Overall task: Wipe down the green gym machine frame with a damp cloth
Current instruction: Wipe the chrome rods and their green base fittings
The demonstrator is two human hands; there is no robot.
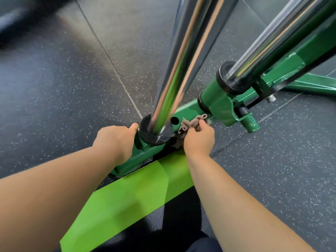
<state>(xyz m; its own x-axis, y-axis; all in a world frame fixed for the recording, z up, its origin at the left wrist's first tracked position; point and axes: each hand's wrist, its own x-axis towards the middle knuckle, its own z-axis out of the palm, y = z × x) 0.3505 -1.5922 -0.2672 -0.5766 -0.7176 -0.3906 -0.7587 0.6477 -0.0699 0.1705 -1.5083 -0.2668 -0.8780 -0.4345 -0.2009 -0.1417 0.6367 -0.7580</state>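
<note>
from the head view, looking down past both bare forearms, the green frame [216, 102] of the machine runs low across the speckled dark rubber floor [63, 88], from the lower middle up toward the right edge. two chrome rods rise out of it: the near rod [174, 75] climbs straight toward the camera from a black collar [154, 131], and the far rod [269, 42] slants off to the upper right from its own black collar. the left hand [116, 137] is curled round the frame's stub just under the near collar, thumb tip against the collar's edge (its other fingers are hidden behind the stub). the right hand [199, 140] pinches a crumpled brown cloth [189, 124] between thumb and fingers and holds it against the frame's low bar, between the two rod bases and just right of a round hole [175, 120] in the bar. part of the cloth hangs down beside the near collar. a lime-green panel [136, 193] slopes from under the hands toward the bottom left, with dark clothing below it.
</note>
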